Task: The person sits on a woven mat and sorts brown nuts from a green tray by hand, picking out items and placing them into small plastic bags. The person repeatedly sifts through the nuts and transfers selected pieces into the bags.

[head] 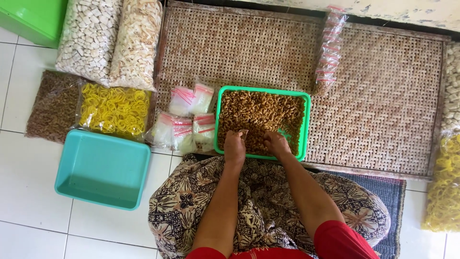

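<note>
While seated over a patterned skirt (258, 201), both hands down in the green tray (306, 125) of brown snack pieces (261, 112). Left hand (235, 145) at the tray's near edge, fingers curled together, seemingly pinching a small clear bag (243, 135) at its mouth, though too small to tell for sure. Right hand (276, 143) just beside it, fingers bunched down into the brown pieces; cannot tell whether anything is gripped. Green tray resting on a woven mat (383, 105), close against the knees. Just left of the tray, a cluster of small filled bags with red seal strips (188, 117), touching one another. Further left on the white floor tiles (28, 192), an empty turquoise tub (103, 170). Above the tub, a bag of yellow rings (115, 110) and beside it a bag of dark brown snacks (52, 108). Behind those, two big bags of pale crackers (110, 41), lying side by side. On the mat, up and right of the tray, a stack of empty clear bags with red strips (329, 48). Far right, another bag of yellow rings (445, 187), well apart from the hands. Green box (33, 19) in the top left corner
</note>
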